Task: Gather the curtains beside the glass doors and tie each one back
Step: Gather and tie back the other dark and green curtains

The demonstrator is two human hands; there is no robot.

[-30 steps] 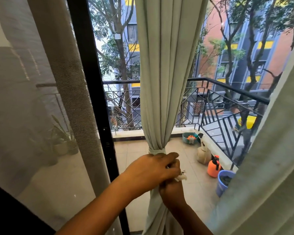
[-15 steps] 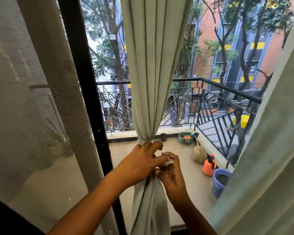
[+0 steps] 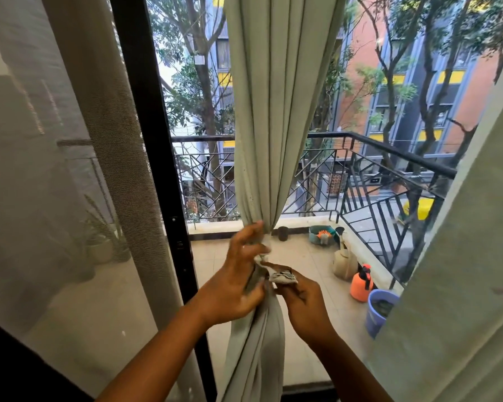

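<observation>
Curtain (image 3: 270,111) bunched betw. hands: left hand (image 3: 233,285) grips it, right hand (image 3: 299,297) pinches tieback (image 3: 282,276).

Daylight comes through a glass door with a black vertical frame (image 3: 154,158). To its left hangs a sheer grey mesh screen (image 3: 55,169). Beyond lies a balcony with a beige tiled floor (image 3: 305,265) and a black metal railing (image 3: 389,175). Near the right railing stand an orange spray bottle (image 3: 361,282), a blue plastic bucket (image 3: 379,311) and a beige watering can (image 3: 344,261). Far off are trees and an orange-and-grey building (image 3: 418,91).
</observation>
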